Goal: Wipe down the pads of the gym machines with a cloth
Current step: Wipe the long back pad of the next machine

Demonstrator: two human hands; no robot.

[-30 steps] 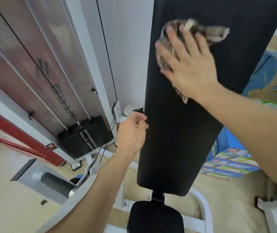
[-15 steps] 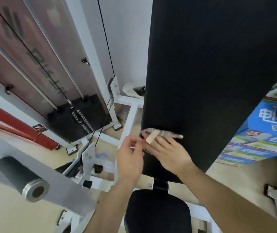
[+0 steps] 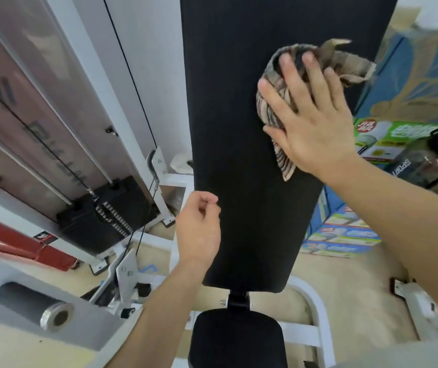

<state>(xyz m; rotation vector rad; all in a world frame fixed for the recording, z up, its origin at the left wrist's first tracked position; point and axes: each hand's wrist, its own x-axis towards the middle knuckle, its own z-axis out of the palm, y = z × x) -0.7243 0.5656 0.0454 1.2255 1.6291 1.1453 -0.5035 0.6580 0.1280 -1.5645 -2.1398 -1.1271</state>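
A long black back pad (image 3: 239,128) stands upright in the middle of the view. Below it sits a black seat pad (image 3: 236,338). My right hand (image 3: 310,120) presses a brown striped cloth (image 3: 340,62) flat against the upper right part of the back pad, fingers spread over it. Part of the cloth sticks out past the fingertips and below the palm. My left hand (image 3: 199,232) hovers at the pad's left edge, lower down, fingers loosely curled with nothing in them.
A white machine frame with cables and a black weight stack (image 3: 106,216) stands at the left. A grey arm with a roller handle (image 3: 29,304) juts out at the lower left. Colourful boxes (image 3: 345,235) and a dark jug (image 3: 430,158) sit at the right.
My right hand has swept the cloth from the pad's lower left edge up to its upper right part. My left hand has let go of the cloth area and stays near the left edge.
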